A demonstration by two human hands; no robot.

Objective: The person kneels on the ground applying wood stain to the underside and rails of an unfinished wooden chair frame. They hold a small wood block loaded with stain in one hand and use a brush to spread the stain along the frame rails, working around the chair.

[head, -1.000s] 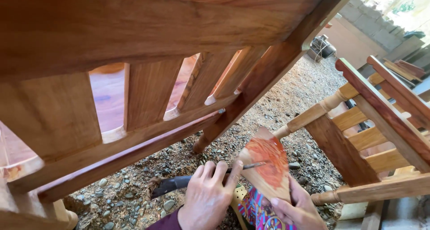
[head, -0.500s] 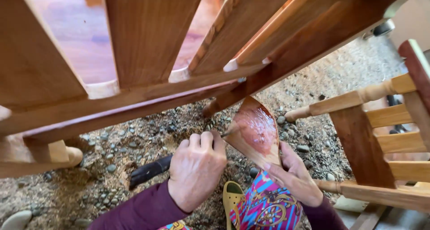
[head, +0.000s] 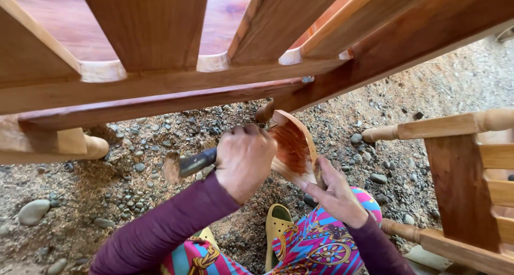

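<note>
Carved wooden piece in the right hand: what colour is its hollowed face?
Reddish-orange on the hollowed face of the carved wooden piece, with paler tan edges; the head view shows it.

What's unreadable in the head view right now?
- Tool: its working end is hidden behind the left hand; the handle's tip is blurred.
- Wooden piece: its lower edge is covered by the right hand.
- Wooden frame: cut off by the top edge.
- Yellow shoe: partly hidden by the patterned trousers.

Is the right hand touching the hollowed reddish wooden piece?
Touching. The head view shows the right hand with its fingers wrapped around the lower edge of the hollowed reddish wooden piece, propping it up on the knee.
</note>
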